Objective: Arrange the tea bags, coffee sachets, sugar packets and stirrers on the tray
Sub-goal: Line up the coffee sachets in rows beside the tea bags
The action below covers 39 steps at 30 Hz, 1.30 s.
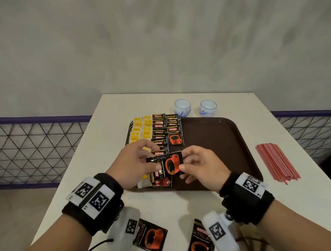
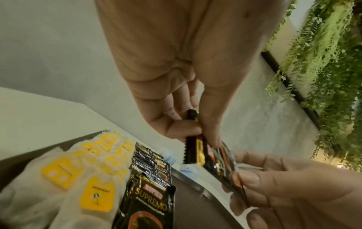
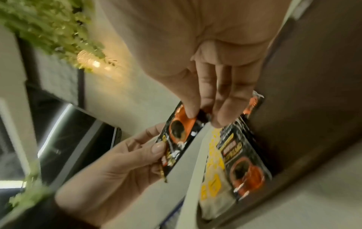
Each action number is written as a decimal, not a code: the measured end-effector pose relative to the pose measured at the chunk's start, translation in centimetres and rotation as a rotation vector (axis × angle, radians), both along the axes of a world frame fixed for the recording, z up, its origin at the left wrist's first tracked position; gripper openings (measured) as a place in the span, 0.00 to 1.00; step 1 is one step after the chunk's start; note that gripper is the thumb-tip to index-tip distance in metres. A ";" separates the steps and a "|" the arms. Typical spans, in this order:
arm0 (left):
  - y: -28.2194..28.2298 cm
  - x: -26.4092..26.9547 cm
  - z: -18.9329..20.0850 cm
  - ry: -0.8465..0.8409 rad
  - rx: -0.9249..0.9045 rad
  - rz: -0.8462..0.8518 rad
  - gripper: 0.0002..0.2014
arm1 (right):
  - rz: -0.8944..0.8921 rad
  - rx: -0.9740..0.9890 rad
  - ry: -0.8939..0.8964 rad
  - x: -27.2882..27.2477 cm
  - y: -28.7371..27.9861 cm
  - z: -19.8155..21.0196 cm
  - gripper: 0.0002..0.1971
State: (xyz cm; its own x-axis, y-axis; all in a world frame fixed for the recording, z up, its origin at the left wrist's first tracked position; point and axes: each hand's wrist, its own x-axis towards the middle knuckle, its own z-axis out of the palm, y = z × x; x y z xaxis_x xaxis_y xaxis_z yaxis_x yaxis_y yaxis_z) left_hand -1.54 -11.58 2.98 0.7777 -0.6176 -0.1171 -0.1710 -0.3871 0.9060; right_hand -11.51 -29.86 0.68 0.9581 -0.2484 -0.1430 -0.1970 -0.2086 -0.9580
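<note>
White desk [image 1: 169, 205] carries the brown tray [image 1: 220, 146]. One coffee sachet [image 1: 165, 165] is held above the tray's near left corner, pinched at opposite ends by the left hand [image 1: 132, 163] and the right hand [image 1: 203, 167]. Tea bags [image 1: 140, 128] and sachet rows [image 1: 164, 129] already occupy the tray's left side. Current step: coffee placement. Next move: lay it beside the rows; loose sachets [image 1: 150, 238] and stirrers [image 1: 276, 160] remain off-tray.

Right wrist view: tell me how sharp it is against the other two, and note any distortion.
Right wrist view: the softest, with motion smear across the plants and the coffee sachet held by both hands. Left wrist view: sharper, print on the tray's sachets readable, though the near right hand is soft. Head view: mostly crisp; wide-angle bending bows the fence rail and table edges.
</note>
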 end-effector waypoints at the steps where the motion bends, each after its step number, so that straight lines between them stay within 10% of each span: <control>1: 0.0 0.2 0.1 -0.019 0.017 -0.001 0.18 | 0.006 -0.105 -0.039 0.2 -0.2 0.0 0.14; 6: -0.4 1.1 0.5 -0.098 0.080 -0.062 0.17 | 0.182 -0.485 -0.108 1.8 -0.2 0.2 0.09; 17: -0.5 2.9 0.4 -0.227 -0.155 0.096 0.15 | 0.173 -0.235 -0.029 4.9 -1.7 -0.5 0.12; 26: 6.0 0.8 -1.8 -0.374 0.701 -0.263 0.21 | -0.355 -0.033 0.286 10.0 -7.3 -5.4 0.05; 29: 6.8 -1.0 -3.3 -0.263 0.813 -0.328 0.29 | -0.364 -0.030 0.318 11.0 -7.1 -6.3 0.05; 33: 5.9 -2.9 -5.6 -0.315 0.858 -0.386 0.11 | -0.371 -0.075 0.321 12.1 -6.4 -6.2 0.09; 39: 3.9 -3.8 -7.2 -0.246 0.851 -0.324 0.28 | -0.412 -0.159 0.347 12.9 -6.2 -6.0 0.07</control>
State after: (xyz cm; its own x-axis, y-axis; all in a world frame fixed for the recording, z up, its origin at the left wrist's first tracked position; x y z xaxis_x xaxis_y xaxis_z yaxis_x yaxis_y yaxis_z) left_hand -5.37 -7.71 -4.25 0.6457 -0.5907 -0.4839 -0.5350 -0.8021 0.2654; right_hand 1.38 -36.03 -5.27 0.6808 -0.6365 -0.3625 -0.5908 -0.1847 -0.7854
